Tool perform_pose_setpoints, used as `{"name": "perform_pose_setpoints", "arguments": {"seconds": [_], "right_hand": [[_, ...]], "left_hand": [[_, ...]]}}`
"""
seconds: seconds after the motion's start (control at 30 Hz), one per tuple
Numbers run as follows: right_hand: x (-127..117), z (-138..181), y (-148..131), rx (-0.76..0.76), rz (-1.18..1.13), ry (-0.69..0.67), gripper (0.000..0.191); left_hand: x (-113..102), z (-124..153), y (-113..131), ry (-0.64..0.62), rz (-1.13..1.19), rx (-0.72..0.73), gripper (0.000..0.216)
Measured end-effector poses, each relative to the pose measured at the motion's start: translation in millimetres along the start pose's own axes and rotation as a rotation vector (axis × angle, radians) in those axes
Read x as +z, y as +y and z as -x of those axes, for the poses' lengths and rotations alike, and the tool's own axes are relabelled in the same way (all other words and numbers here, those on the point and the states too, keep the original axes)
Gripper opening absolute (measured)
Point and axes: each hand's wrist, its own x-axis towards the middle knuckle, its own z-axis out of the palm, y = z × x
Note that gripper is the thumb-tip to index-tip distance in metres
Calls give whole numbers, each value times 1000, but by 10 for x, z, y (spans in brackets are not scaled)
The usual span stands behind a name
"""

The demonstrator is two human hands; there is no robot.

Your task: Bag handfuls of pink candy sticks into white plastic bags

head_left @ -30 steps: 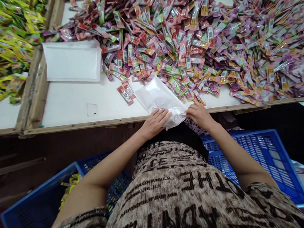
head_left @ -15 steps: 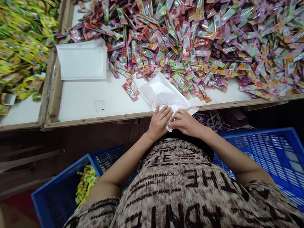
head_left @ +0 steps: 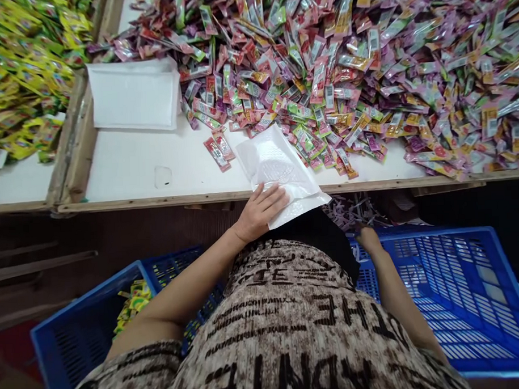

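A white bubble mailer lies at a slant over the table's front edge, its lower flap hanging toward me. My left hand rests flat on the mailer's lower left part with its fingers stretched out. Off to the right, below table height, my right hand is by the near-left rim of a blue basket. It is small and blurred there, and its fingers are hard to make out. Two red candy sachets lie on the white tabletop just left of the mailer.
Piled sachets cover the table's back and right. A stack of white mailers is at the left, beside a wooden divider with yellow packets beyond. Blue baskets flank me; the left basket holds yellow packets.
My right hand has let go of the mailer's flap and moved down to the right. The flap now lies spread out. My left hand stays on the mailer, shifted slightly left.
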Motion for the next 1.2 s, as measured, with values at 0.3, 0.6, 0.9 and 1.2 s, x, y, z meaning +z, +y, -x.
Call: {"name": "perform_pose_setpoints", "arguments": {"seconds": [0.3,0.6,0.9,1.2], "right_hand": [[386,-491,-2131,-399,-449,-889,64],[597,-645,-1949,-382,-451,-698,42],[1010,-465,-2128,-297,-138,-162,26],[1027,-392,-2406,-154,111,-326,35]], "left_hand": [[54,85,162,155,176,-186,22],[-40,-106,167,475,56,-558,26],[-132,-195,64,505,-266,-725,46],[-422,-309,6,138,-601,-840,39]]}}
